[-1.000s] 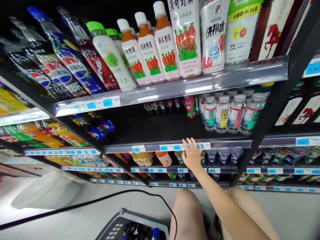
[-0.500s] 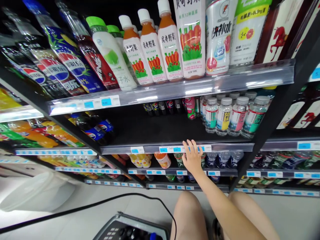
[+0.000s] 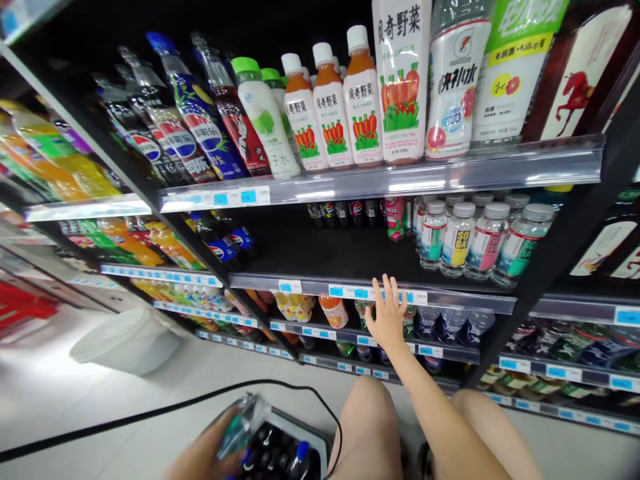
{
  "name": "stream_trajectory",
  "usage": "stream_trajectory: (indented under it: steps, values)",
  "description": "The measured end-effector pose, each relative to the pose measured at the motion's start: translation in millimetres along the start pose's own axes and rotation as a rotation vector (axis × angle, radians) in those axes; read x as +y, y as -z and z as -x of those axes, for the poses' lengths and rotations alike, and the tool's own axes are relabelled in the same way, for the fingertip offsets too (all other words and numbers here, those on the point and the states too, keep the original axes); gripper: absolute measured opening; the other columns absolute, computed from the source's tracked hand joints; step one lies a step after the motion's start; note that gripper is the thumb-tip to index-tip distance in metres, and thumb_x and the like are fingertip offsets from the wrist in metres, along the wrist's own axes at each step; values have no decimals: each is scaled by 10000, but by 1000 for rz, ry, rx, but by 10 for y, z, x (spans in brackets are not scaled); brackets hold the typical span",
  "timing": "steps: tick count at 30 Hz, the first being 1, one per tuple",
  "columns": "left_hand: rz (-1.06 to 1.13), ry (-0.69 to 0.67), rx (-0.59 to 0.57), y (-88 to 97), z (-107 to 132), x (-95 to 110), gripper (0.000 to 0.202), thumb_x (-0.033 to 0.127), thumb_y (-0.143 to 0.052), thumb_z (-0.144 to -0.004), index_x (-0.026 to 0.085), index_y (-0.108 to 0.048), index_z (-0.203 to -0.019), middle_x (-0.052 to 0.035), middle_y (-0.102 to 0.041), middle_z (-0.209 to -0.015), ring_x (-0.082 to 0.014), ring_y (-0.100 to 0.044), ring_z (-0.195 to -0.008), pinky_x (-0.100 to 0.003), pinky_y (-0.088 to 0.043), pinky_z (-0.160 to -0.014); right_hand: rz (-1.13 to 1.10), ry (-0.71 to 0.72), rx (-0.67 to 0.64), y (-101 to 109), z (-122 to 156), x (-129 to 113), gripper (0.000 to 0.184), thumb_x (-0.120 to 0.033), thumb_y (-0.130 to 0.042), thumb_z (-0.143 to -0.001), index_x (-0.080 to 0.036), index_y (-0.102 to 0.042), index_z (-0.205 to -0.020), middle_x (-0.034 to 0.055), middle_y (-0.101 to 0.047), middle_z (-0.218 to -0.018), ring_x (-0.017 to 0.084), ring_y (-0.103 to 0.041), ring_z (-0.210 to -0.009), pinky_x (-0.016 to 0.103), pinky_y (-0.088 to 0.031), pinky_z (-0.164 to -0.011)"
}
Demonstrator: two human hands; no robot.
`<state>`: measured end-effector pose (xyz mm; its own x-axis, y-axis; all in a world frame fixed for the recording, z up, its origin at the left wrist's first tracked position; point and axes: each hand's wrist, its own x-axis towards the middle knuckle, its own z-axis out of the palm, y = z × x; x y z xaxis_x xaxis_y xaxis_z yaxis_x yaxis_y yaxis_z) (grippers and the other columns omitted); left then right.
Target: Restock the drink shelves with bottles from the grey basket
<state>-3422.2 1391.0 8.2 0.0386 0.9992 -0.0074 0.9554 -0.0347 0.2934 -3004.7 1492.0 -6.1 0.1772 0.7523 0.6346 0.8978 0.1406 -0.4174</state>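
Note:
My right hand (image 3: 387, 315) is stretched forward with its fingers spread, open, its fingertips on the price rail of the middle shelf (image 3: 460, 299). Behind that rail stand several clear soda bottles (image 3: 475, 235) with grey caps, a little to the right of the hand. My left hand (image 3: 210, 453) shows at the bottom edge, blurred, closed round a clear bottle with a teal label (image 3: 243, 420). It holds the bottle just above a grey basket (image 3: 300, 427) that has several dark bottles in it.
The top shelf (image 3: 380, 181) carries cola, carrot juice and sports drinks. More bottles fill the lower shelves (image 3: 320, 327). A black cable (image 3: 150, 412) crosses the floor. A white round tub (image 3: 125, 341) sits on the floor at left. My bare knees (image 3: 370, 427) are below the right arm.
My left hand has come into view at the bottom, holding a bottle over the basket. The view has swung left and up. The right hand stays on the shelf rail.

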Motion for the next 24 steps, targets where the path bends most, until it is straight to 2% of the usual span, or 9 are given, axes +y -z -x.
stream_trajectory:
  steps: [2, 5, 8, 10, 13, 17, 19, 21, 24]
  values:
    - [-16, -114, 15, 168, -44, 152, 587, 492, -786, -705, 301, -676, -1249, -73, -747, -1224, -326, -722, -1036, -422, -595, -899, -71, 32, -5, 105, 35, -111, 688, -245, -535, -971, -135, -343, -1622, 174, -153, -1710, 324, -111, -1592, 598, -229, -1227]
    - [-158, -318, 204, 362, -106, 649, 616, 453, -659, -832, 304, -592, -1426, -80, -701, -1324, -341, -690, -1138, -445, -548, -988, -197, 202, -64, 331, 106, -327, 777, -293, -614, -950, -122, -292, -1636, 188, -107, -1714, 313, -85, -1598, 563, -235, -1245]
    - [-292, -482, 334, 435, -102, 1213, 562, 316, -555, -930, 294, -541, -1492, -85, -672, -1362, -295, -662, -1172, -388, -510, -1006, -302, 437, -179, 601, 179, -533, 955, -345, -765, -872, -144, -253, -1652, 174, -94, -1719, 299, -93, -1598, 517, -242, -1261]
    - [-358, -561, 387, 434, -67, 1502, 550, 227, -533, -938, 279, -548, -1486, -84, -665, -1383, -273, -645, -1204, -374, -472, -1042, -343, 568, -247, 760, 224, -630, 1028, -360, -832, -833, -161, -249, -1656, 154, -123, -1719, 286, -129, -1590, 485, -270, -1259]
    - [-438, -705, 521, 417, -8, 1792, 487, 160, -496, -957, 244, -593, -1427, -82, -691, -1356, -252, -643, -1221, -377, -420, -1069, -386, 648, -267, 906, 282, -701, 924, -287, -801, -872, -168, -304, -1641, 129, -312, -1666, 264, -290, -1531, 433, -346, -1223]
    - [-440, -850, 709, 413, 28, 2076, 412, 104, -492, -977, 215, -643, -1344, -70, -722, -1322, -211, -661, -1211, -362, -359, -1131, -451, 586, -78, 950, 286, -673, 690, -162, -644, -916, -121, -431, -1571, 123, -640, -1358, 255, -608, -1184, 382, -530, -977]
    - [-422, -861, 792, 381, 10, 2201, 436, 57, -513, -963, 223, -645, -1345, -50, -730, -1313, -187, -657, -1223, -354, -300, -1193, -470, 601, 56, 969, 240, -615, 516, -178, -592, -948, -101, -555, -1457, 120, -699, -1222, 249, -657, -1046, 365, -561, -854]
    - [-404, -861, 897, 312, -42, 2294, 483, 30, -548, -942, 239, -635, -1369, -39, -736, -1300, -174, -638, -1251, -352, -241, -1238, -465, 646, 168, 1011, 171, -532, 376, -213, -548, -993, -96, -634, -1340, 127, -717, -1171, 246, -678, -1019, 352, -570, -826]
    - [-332, -801, 1145, 157, -182, 2326, 601, 150, -705, -883, 231, -565, -1462, -114, -631, -1440, -243, -554, -1350, -391, -278, -1236, -429, 685, 320, 1100, 64, -357, 333, -238, -513, -1030, -88, -645, -1297, 135, -730, -1145, 248, -700, -1035, 343, -577, -858]
